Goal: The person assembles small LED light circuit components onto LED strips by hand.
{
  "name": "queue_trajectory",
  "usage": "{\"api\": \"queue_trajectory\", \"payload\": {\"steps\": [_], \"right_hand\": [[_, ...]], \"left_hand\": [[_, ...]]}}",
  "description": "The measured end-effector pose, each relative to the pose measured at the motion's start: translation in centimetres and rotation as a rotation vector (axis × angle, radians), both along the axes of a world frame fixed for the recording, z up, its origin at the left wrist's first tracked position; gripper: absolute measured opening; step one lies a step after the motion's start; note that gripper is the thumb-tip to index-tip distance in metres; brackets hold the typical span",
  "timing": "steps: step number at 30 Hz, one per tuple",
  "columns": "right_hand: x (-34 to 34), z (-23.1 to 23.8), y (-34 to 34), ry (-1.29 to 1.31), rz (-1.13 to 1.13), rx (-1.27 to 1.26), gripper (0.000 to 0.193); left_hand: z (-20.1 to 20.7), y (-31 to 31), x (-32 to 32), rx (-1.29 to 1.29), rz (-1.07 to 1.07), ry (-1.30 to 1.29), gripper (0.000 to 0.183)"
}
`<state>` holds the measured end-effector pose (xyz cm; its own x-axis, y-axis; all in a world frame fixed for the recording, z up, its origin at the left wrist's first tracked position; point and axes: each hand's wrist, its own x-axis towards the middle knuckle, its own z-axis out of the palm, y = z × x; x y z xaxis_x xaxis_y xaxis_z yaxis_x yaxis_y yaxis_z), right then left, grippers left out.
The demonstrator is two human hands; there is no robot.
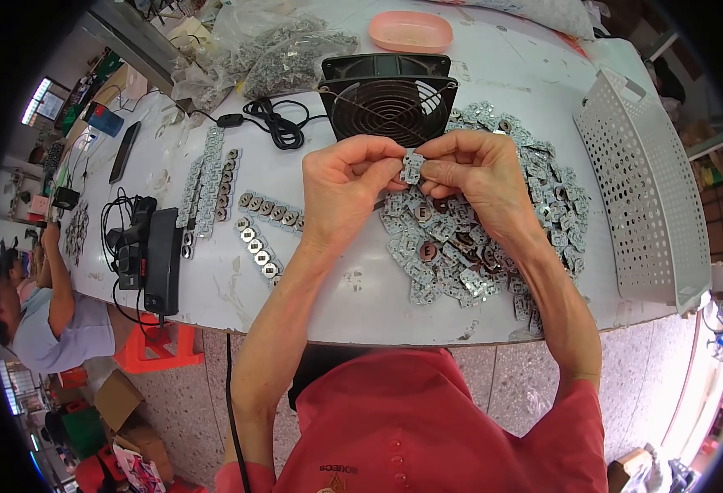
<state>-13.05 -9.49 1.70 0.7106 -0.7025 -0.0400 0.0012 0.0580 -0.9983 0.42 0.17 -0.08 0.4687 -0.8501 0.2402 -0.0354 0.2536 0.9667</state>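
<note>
A small flat silvery metal part is pinched between my two hands over the table. My left hand grips its left side with thumb and forefinger. On the other side, the thumb and fingers of my right hand are closed on the same part. Below and right of my hands spreads a heap of similar metal parts, some with round coppery discs. To the left, like parts lie in neat rows, with another row slanting near my left forearm.
A black fan stands just behind my hands, its cable coiled to the left. A white perforated basket stands at the right. Farther back are a pink tray and bagged small parts. Another person sits at far left.
</note>
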Motion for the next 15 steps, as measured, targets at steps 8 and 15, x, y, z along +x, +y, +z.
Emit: {"api": "queue_trajectory", "payload": {"steps": [8, 15], "right_hand": [[0.47, 0.77, 0.48, 0.128, -0.037, -0.016, 0.016], [0.65, 0.99, 0.34, 0.129, -0.055, -0.033, 0.017]], "left_hand": [[-0.22, -0.14, 0.27, 0.098, 0.019, 0.068, 0.011], [-0.19, -0.26, 0.39, 0.127, 0.005, 0.108, 0.01]]}}
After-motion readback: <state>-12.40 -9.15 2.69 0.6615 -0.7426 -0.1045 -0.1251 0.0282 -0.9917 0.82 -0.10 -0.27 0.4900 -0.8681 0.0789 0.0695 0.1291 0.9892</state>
